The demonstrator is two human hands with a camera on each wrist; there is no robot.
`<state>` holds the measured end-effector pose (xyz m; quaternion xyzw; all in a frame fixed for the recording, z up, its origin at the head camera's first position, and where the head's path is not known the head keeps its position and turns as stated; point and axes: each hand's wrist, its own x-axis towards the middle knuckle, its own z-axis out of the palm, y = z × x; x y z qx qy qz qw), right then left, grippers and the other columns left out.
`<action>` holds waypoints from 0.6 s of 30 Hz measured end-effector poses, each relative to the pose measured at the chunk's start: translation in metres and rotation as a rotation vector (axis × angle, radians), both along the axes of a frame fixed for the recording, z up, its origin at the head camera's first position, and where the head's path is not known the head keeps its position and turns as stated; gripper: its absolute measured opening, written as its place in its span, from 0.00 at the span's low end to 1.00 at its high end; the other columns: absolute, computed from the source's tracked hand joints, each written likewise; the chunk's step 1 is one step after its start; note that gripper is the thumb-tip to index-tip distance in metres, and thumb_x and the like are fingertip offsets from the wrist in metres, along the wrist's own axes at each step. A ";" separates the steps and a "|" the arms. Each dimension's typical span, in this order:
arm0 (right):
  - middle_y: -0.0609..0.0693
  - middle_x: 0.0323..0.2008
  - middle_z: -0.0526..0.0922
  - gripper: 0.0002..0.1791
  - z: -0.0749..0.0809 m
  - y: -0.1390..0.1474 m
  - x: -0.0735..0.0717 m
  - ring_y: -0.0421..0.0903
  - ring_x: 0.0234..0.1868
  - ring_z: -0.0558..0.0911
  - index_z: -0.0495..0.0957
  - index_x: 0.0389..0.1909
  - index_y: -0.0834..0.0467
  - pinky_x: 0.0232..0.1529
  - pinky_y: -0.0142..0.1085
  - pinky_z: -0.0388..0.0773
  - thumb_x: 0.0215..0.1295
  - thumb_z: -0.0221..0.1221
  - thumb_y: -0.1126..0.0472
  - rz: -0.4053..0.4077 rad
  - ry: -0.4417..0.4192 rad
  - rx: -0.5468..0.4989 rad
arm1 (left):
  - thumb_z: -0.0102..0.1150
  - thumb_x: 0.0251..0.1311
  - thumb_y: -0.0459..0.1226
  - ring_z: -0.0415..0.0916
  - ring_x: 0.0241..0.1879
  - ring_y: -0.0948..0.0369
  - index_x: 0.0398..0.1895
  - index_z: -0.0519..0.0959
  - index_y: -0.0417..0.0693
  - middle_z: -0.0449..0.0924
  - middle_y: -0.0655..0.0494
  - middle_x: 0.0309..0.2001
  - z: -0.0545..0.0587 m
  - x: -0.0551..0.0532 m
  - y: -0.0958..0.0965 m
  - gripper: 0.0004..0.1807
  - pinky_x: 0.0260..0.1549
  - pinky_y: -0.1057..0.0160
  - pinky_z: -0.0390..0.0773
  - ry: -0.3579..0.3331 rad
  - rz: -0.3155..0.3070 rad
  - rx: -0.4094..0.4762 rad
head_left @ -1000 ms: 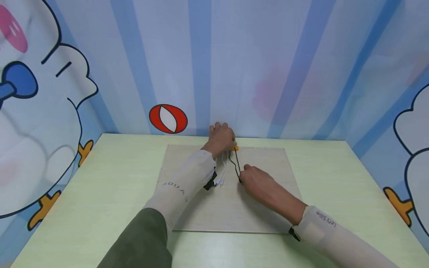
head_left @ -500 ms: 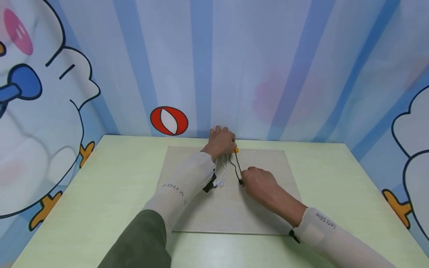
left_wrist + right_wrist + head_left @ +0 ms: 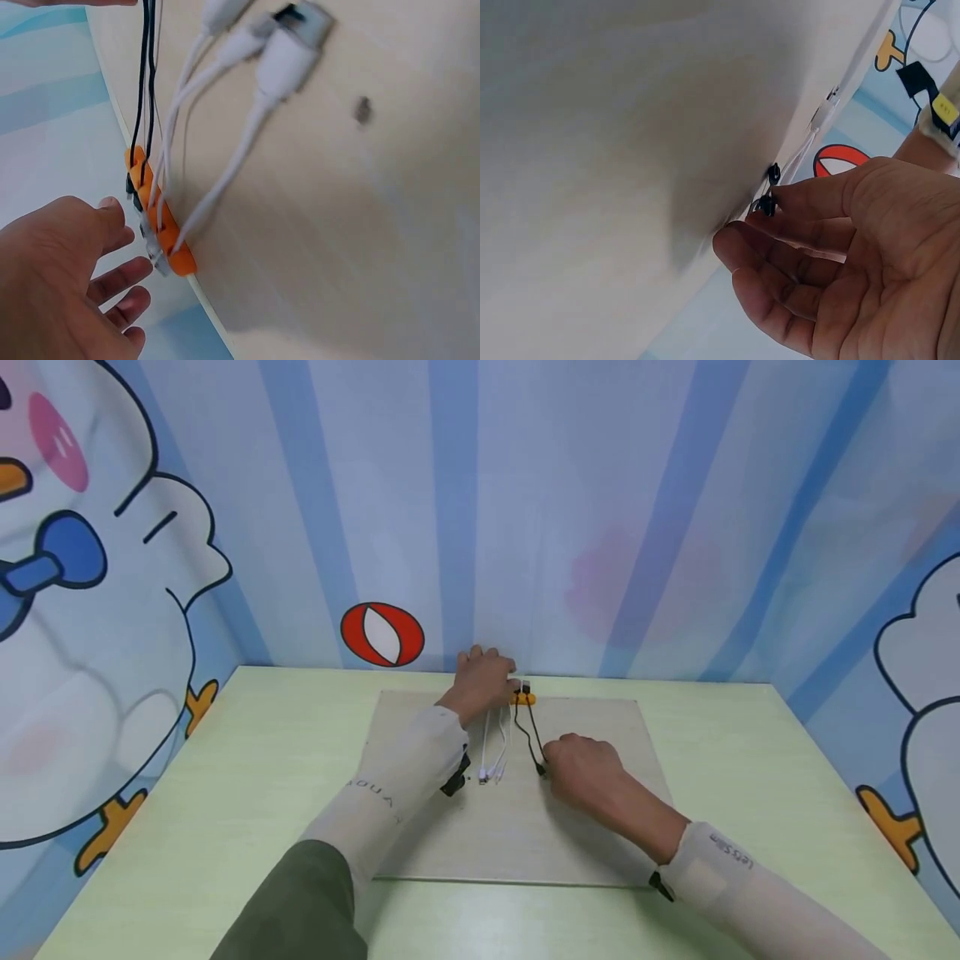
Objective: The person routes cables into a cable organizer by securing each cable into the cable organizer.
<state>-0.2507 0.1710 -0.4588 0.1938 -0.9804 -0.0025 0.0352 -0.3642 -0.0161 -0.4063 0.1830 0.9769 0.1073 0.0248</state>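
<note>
An orange cable clip (image 3: pixel 523 699) sits at the far edge of the pale board, with cables running through its slots. My left hand (image 3: pixel 480 685) is just left of it; in the left wrist view its loosely bent fingers are apart from the clip. Two black cables (image 3: pixel 147 82) and several white cables (image 3: pixel 217 191) extend from the clip toward me. The white connectors (image 3: pixel 285 64) lie loose on the board. My right hand (image 3: pixel 588 768) pinches a black cable near its end between thumb and fingers. Beside those fingers is a black connector (image 3: pixel 773 174).
The pale board (image 3: pixel 480 835) lies on a light green table (image 3: pixel 300 727). Behind the table stands a blue striped backdrop (image 3: pixel 525 527) with cartoon prints. A small dark mark (image 3: pixel 363 110) shows on the board.
My left hand has moved left off the orange clip, so the clip and the black plugs behind it now show. The right hand has stayed almost in place by the black cable ends.
</note>
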 end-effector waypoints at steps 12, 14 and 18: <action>0.55 0.32 0.84 0.10 0.057 -0.001 0.016 0.48 0.31 0.78 0.84 0.34 0.58 0.29 0.44 0.76 0.78 0.59 0.66 -0.093 -0.133 -0.058 | 0.51 0.87 0.52 0.69 0.70 0.43 0.78 0.80 0.50 0.80 0.44 0.72 -0.013 -0.007 -0.051 0.27 0.71 0.40 0.64 0.042 0.096 0.036; 0.58 0.39 0.87 0.09 0.059 0.005 0.014 0.52 0.38 0.83 0.88 0.44 0.61 0.35 0.47 0.82 0.82 0.59 0.64 -0.090 -0.122 -0.062 | 0.49 0.87 0.54 0.68 0.71 0.42 0.79 0.79 0.51 0.78 0.43 0.75 -0.012 -0.006 -0.061 0.29 0.71 0.39 0.63 0.028 0.121 0.037; 0.68 0.65 0.85 0.21 0.061 0.021 0.007 0.68 0.65 0.84 0.83 0.70 0.64 0.62 0.61 0.85 0.87 0.56 0.59 -0.074 -0.091 -0.098 | 0.43 0.87 0.58 0.65 0.76 0.40 0.84 0.73 0.51 0.73 0.42 0.81 -0.011 -0.003 -0.083 0.34 0.76 0.36 0.60 0.003 0.148 0.030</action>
